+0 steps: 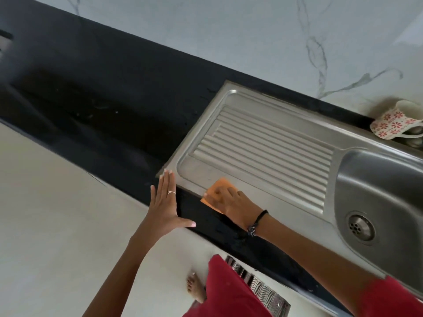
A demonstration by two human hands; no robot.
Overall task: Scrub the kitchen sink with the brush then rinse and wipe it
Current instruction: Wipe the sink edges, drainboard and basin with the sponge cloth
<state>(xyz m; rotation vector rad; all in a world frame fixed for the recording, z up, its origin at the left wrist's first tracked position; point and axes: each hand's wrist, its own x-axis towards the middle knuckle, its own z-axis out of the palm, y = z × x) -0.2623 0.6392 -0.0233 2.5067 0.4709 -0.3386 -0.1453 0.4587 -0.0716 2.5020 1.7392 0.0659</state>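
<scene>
From the head camera I see my right hand [231, 200] pressing an orange cloth [214, 193] flat, fingers spread over it, at the near edge of the steel sink [263, 143], by the near left corner of its ribbed drainboard. My left hand [163, 207] is wide open, fingers straight, holding nothing, over the black countertop [91, 99] at its near edge. A flowered cup [393, 122] lies tipped at the sink's far edge. The drain [360, 226] sits in the basin, right.
</scene>
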